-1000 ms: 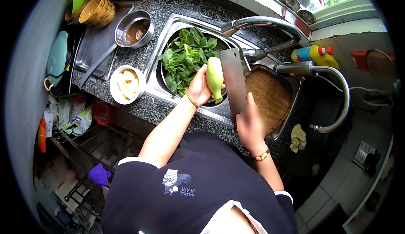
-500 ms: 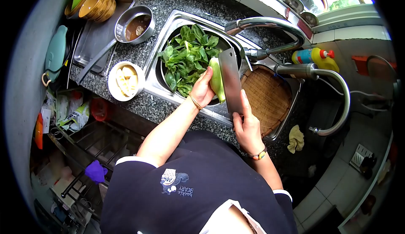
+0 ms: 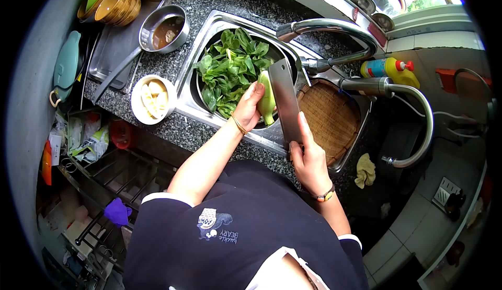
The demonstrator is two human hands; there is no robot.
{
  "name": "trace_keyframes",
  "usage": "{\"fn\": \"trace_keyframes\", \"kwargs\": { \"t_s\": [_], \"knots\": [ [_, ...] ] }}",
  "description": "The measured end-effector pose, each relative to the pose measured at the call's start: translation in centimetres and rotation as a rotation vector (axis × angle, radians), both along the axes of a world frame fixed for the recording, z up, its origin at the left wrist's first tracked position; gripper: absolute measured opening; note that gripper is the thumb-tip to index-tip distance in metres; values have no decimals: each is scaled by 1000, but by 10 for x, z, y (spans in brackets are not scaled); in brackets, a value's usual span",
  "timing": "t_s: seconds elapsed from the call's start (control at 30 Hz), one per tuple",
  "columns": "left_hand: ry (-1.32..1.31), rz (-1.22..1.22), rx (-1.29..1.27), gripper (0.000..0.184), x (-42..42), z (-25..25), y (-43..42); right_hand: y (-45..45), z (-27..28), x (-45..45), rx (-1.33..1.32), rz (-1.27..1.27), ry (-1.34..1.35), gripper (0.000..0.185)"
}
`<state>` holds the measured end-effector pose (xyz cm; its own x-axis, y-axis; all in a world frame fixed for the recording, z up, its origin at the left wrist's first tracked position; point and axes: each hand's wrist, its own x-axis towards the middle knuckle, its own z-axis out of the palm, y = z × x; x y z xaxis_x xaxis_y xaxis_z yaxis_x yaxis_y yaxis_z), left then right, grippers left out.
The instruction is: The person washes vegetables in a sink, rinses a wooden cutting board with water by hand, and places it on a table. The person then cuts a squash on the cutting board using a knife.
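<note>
1. Head view: a person's left hand (image 3: 248, 104) curls partly closed around a pale-green, tapering vegetable (image 3: 266, 97), holding it over the front of the stainless-steel double sink (image 3: 196, 111).
2. The right hand (image 3: 311, 164), at the sink's front edge, is closed on the lower end of a broad, rectangular steel cleaver (image 3: 286, 99), one finger stretched along the blade; the handle is mostly hidden.
3. The blade stands just beside the vegetable's right side, above the sink; whether they touch cannot be told.
4. Dark-green leafy greens (image 3: 230, 70) fill the sink's left side, beneath the vegetable.
5. A round, brown woven basket (image 3: 332, 117) lies in the sink's right side.
6. Left of the sink sit a white round bowl (image 3: 137, 102) of pale-yellow pieces and, farther back, a long-handled metal saucepan (image 3: 148, 34) of brown liquid.
</note>
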<state>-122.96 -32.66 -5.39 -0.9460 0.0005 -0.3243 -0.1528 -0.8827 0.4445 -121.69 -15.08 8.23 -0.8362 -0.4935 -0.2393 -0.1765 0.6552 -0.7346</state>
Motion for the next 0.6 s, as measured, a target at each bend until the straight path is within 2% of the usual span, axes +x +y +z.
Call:
{"fn": "trace_keyframes", "kwargs": {
  "t_s": [0.17, 0.3, 0.4, 0.47, 0.5, 0.57, 0.6],
  "knots": [
    [-77, -60, -162, 38, 2, 0, -2, 6, 0, -5, 27, -9, -38, 63],
    [-68, -89, -177, 39, 5, -3, -7, 13, -3, -8, -15, 42, -8, 63],
    [-86, -74, -111, 44, 8, -7, -8, 18, -4, -12, 105, -49, -35, 63],
    [-104, -88, -106, 46, 8, -6, -11, 24, -11, -14, -80, -63, 41, 64],
    [-85, -91, -97, 45, 8, -5, -11, 25, -9, -13, -81, -57, 37, 64],
    [-79, -90, -124, 42, 8, 1, -11, 26, -3, -11, -106, 17, -134, 65],
    [-66, -90, -148, 39, 5, 3, -10, 26, -3, -11, -105, 15, -131, 65]
  ]
}}
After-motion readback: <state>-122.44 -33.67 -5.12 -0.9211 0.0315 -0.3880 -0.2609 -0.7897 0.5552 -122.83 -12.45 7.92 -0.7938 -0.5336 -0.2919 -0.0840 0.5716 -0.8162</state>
